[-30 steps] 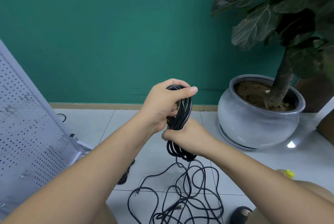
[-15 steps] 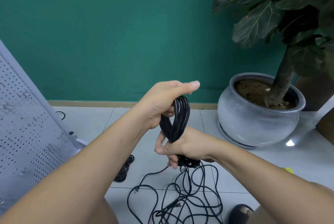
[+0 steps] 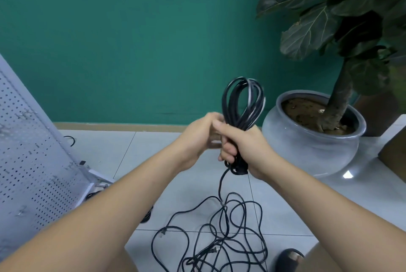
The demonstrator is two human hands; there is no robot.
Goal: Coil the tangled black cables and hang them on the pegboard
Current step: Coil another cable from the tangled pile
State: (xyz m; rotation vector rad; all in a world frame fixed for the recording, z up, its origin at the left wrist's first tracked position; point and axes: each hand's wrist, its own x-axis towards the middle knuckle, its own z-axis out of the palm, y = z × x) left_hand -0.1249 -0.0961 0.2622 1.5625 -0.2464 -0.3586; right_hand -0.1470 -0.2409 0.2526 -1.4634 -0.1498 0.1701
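Note:
A black cable coil (image 3: pixel 241 100) stands upright in front of me, its loops sticking up free above my hands. My right hand (image 3: pixel 248 146) grips the bundle round its middle. My left hand (image 3: pixel 195 137), blurred, is pressed against the coil's left side with its fingers curled on it. From the bottom of the bundle one strand hangs down to a loose tangle of black cable (image 3: pixel 222 234) on the tiled floor. The grey pegboard (image 3: pixel 28 155) leans at the far left, with nothing hanging on the part I see.
A large grey plant pot (image 3: pixel 307 146) with a leafy tree stands close on the right. Another dark cable coil (image 3: pixel 147 216) lies on the floor, partly hidden by my left forearm. A dark slipper (image 3: pixel 287 258) is at the bottom right, a brown box (image 3: pixel 393 151) at the right edge.
My left hand let go of the coil's top and dropped beside my right hand at its middle. The right hand lifted the bundle, so the loops now stand free above both hands.

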